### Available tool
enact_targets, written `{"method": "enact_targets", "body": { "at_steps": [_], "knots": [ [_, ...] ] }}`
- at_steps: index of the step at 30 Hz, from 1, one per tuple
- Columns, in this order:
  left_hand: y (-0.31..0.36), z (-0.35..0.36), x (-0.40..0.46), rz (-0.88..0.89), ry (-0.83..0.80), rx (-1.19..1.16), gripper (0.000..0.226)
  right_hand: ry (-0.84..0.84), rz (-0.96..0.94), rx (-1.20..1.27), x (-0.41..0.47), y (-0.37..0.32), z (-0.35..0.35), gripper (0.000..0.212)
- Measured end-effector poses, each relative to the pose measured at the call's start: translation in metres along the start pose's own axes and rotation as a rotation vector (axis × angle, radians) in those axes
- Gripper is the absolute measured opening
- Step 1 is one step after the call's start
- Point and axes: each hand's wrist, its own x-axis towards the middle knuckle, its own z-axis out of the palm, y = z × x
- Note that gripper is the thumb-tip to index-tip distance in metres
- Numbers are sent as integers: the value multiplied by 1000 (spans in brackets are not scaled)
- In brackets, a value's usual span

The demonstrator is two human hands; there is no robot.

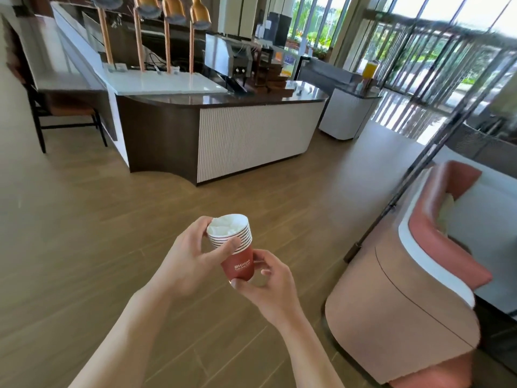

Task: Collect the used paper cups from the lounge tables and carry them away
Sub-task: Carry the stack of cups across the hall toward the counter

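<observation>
A nested stack of red paper cups with white rolled rims (233,249) is held in mid-air above the brown wood-plank floor (84,219), tilted with its mouth towards the upper left. Crumpled white paper is seen inside the topmost cup. The left hand (193,261) is curled round the rim end of the stack, thumb across the front of the rims and fingertips at the far side. The right hand (268,284) is curled round the base of the outermost cup, thumb beneath it and fingers at its right side. Both forearms are bare. A dark-topped serving worktop with white ribbed front (251,135) stands well beyond the hands. A pink and beige upholstered armchair (405,289) stands to the right
</observation>
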Motion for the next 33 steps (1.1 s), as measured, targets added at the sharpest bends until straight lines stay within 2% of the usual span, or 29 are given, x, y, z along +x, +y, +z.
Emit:
{"method": "enact_targets", "body": {
  "at_steps": [7,12,16,19,25,33],
  "knots": [
    [-30,-65,90,-15,26,-22,27,-26,-28,-26,101,-29,52,49],
    [-46,-91,126,-42,54,-41,43,-60,-52,-40,152,-40,74,49],
    [-61,-104,156,-49,111,-63,41,-101,-77,-45,190,-42,89,49],
    [-69,-102,179,-52,122,-57,39,-106,-90,-33,215,-35,92,49],
    [-76,-89,239,-42,155,-21,51,-146,-108,-16,281,-15,85,50],
    [-70,-35,363,-35,197,-6,45,-138,-158,20,415,22,36,52]
  ]
}}
